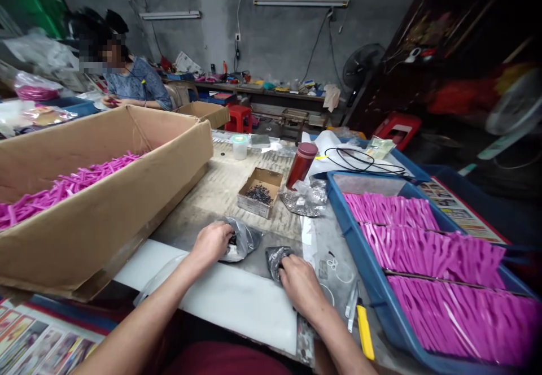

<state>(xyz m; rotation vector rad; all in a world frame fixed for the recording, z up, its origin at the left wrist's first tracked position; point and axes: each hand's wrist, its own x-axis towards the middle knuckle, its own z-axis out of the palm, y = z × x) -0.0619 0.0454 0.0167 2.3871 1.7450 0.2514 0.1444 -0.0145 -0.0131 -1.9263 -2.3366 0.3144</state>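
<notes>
My left hand [214, 241] is at the mouth of a clear plastic bag [244, 243] with small dark pieces inside. Its fingers are curled, and the tips are hidden at the bag's opening. My right hand [300, 284] reaches into a smaller plastic bag [277, 256] that looks dark inside. Those fingers are bent together too, with their tips out of sight, so what they pinch cannot be made out. Beyond both bags stands a small open cardboard box [254, 206] holding many tiny black parts [259, 194].
A large carton [127, 205] of pink pieces stands left. At right is a blue crate [353, 245] of pink strips in rows. A yellow-handled knife [364, 332], red-brown flask [302, 163] and lidded tub [239, 146] are on the table. Another person [141, 84] sits at back left.
</notes>
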